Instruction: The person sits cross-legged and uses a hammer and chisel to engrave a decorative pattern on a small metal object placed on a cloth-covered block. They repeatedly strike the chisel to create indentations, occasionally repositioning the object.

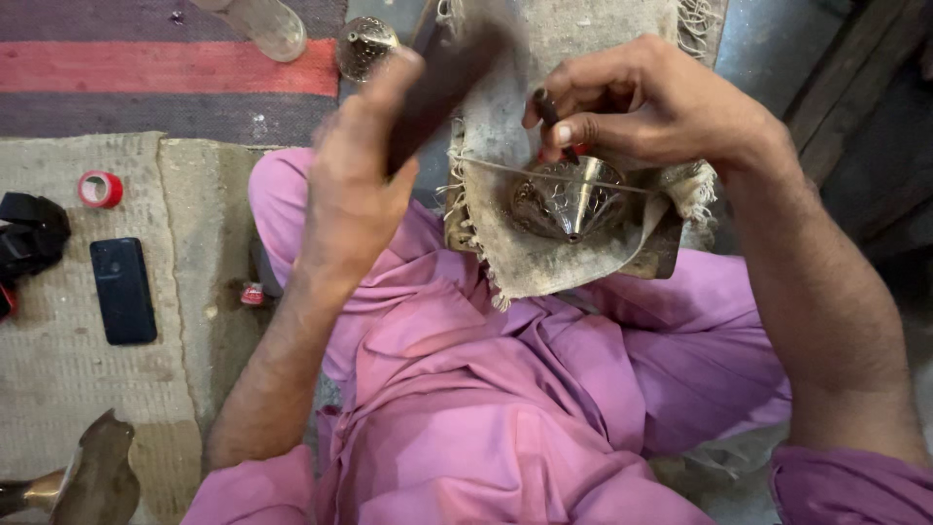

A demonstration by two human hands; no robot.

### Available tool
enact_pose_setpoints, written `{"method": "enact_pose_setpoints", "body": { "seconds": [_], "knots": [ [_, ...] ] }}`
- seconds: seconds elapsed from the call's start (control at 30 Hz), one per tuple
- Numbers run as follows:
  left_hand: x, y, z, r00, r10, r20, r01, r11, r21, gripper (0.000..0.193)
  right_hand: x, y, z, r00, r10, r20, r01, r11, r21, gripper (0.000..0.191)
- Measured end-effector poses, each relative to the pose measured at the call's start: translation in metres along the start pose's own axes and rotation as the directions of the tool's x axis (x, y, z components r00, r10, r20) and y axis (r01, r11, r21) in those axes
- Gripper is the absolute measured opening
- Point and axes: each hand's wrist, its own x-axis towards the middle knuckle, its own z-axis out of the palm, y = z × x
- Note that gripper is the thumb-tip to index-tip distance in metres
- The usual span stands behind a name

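Left hand [355,180] fisted round a dark wooden mallet [442,73], raised and motion-blurred above the work. Right hand [632,102] pinches a thin dark punch [552,119] between thumb and fingers, tip down on a chased metal cone [569,199]. Cone sits point toward the camera on a frayed cloth [544,258] over a block in the lap, a cord [505,167] stretched across it; pink trousers [505,389] below. Second metal piece [364,44] on the floor beyond the mallet. Phone [123,290] and red tape roll [99,189] lie well apart on the mat [58,369].

Risks, as judged: mallet missing the small punch head and hitting the right fingers; punch skidding on the curved metal, scarring the pattern; cone shifting on loose cloth if the cord slackens.
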Motion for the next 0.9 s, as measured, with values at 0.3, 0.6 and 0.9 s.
{"method": "enact_pose_setpoints", "body": {
  "seconds": [0.3, 0.6, 0.9],
  "knots": [
    [0.001, 0.005, -0.003, 0.944, -0.287, 0.161, 0.243, 0.938, 0.247, 0.081, 0.002, -0.004, 0.001, 1.0, 0.0, -0.004, 0.0, 1.0, 0.03, 0.023],
    [-0.005, 0.012, 0.002, 0.978, -0.19, 0.084, 0.207, 0.925, -0.319, 0.071, 0.003, -0.007, 0.007, 0.999, 0.035, -0.036, -0.032, 0.996, 0.084, 0.024],
    [-0.002, 0.016, -0.005, 0.983, -0.183, 0.011, 0.184, 0.982, -0.039, 0.073, -0.001, 0.002, 0.006, 0.997, -0.069, -0.027, 0.071, 0.995, 0.066, 0.021]
  ]
}}
